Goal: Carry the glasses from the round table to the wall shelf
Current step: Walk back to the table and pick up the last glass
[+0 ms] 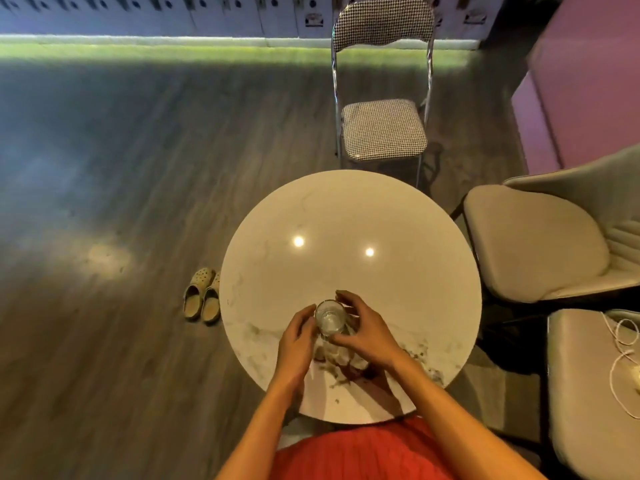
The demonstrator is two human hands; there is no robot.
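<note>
Clear glass (pixel 329 317), upright at the near part of the round table (pixel 346 216), between your hands. Your right hand (pixel 365 329) curls around its right wall. Your left hand (pixel 297 337) lies against its left wall; whether it grips cannot be told. Expect a light, rigid, slick, breakable vessel: hold it mid-wall, not by the rim.

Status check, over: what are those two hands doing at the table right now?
Right-hand grip curled round the glass, above the round table's near side. Left-hand grip at its side, hold unclear. Folding chair beyond, padded chairs right.
</note>
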